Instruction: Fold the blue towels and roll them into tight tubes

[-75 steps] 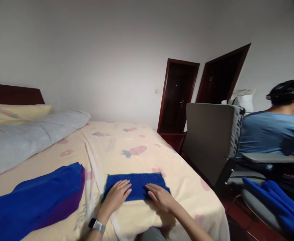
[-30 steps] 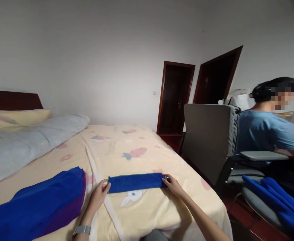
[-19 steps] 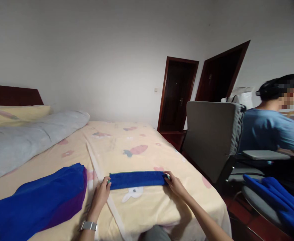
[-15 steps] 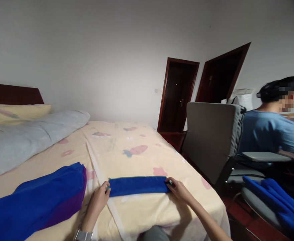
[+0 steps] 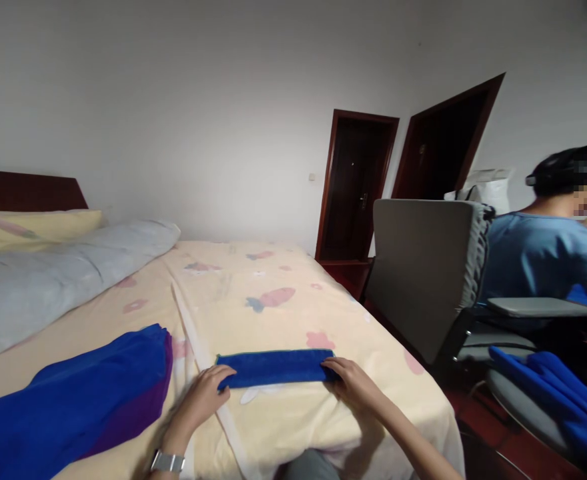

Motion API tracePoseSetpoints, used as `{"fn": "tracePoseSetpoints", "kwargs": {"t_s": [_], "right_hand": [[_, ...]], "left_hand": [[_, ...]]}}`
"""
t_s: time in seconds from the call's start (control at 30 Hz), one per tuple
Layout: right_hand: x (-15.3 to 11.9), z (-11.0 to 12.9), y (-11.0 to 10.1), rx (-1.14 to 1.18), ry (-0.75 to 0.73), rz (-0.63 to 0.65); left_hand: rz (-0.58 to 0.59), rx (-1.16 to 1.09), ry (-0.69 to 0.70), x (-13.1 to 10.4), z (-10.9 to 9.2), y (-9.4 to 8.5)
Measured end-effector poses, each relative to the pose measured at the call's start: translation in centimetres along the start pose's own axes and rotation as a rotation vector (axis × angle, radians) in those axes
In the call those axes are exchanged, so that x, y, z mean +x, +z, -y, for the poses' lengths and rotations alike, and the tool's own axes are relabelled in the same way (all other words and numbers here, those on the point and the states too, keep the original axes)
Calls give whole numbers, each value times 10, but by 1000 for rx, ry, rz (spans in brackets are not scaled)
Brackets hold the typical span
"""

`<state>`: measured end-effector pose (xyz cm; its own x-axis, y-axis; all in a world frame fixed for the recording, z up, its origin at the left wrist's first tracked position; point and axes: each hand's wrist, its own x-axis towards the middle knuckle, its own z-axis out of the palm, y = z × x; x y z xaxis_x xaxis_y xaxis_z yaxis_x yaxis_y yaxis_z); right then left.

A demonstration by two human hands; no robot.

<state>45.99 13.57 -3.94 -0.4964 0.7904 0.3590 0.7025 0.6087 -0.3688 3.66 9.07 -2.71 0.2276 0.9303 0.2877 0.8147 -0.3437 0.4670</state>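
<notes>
A blue towel (image 5: 278, 369), folded into a narrow strip, lies crosswise on the bed in front of me. At its left end, my left hand (image 5: 212, 390) has its fingers bent over the top and its thumb at the near edge, gripping the corner. My right hand (image 5: 348, 380) grips the right end in the same way, fingertips on top of the fabric; its thumb is mostly hidden. A larger pile of blue and purple cloths (image 5: 83, 393) rests to the left of my left hand, apart from it.
The bed (image 5: 268, 327) has a pale yellow patterned sheet. A grey quilt (image 5: 73, 273) and a yellow pillow (image 5: 48, 225) lie toward the headboard (image 5: 28, 190). On the right, a person in a blue shirt (image 5: 538, 250) sits in a grey chair (image 5: 418, 267), with blue cloth (image 5: 548, 393) on a seat nearby.
My fingers have shifted from pinching the two ends of the towel to lying over its top near the corners. The strip looks slightly narrower. The person at right has leaned further right.
</notes>
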Motion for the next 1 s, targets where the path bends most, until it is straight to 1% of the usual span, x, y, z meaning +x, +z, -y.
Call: {"fn": "tracePoseSetpoints", "kwargs": {"t_s": [0.1,0.2,0.27,0.33,0.4,0.47,0.5,0.57,0.6,0.63,0.67,0.73,0.83,0.93,1.0], "right_hand": [[10,-14,-4,118,84,3],[29,-30,-5,212,211,-7],[44,-38,-5,172,291,-13],[57,-41,-4,87,340,-38],[66,-37,-4,22,339,-85],[71,-27,-3,-46,244,-106],[71,-21,-1,-73,164,-86],[71,-9,4,-120,12,3],[71,-5,7,-140,-27,44],[71,-4,10,-154,-36,72],[71,-4,13,-168,-27,86],[72,-8,16,-187,8,82],[72,-20,13,-196,46,78],[65,-24,-2,-178,87,57],[56,-21,-19,-88,119,27]], "left_hand": [[-27,-95,-56,13,12,0],[-98,-111,-124,30,25,4],[-167,-73,-170,41,33,8],[-250,-7,-211,48,37,11],[-336,79,-210,52,35,14],[-398,158,-123,55,26,18],[-390,185,-47,56,19,20],[-300,229,108,57,5,26],[-236,243,153,58,0,28],[-178,255,169,58,-4,30],[-137,263,161,58,-5,31],[-100,260,121,57,-3,31],[-104,217,101,55,8,27],[-149,152,99,55,15,23],[-174,74,90,54,16,20]]}}
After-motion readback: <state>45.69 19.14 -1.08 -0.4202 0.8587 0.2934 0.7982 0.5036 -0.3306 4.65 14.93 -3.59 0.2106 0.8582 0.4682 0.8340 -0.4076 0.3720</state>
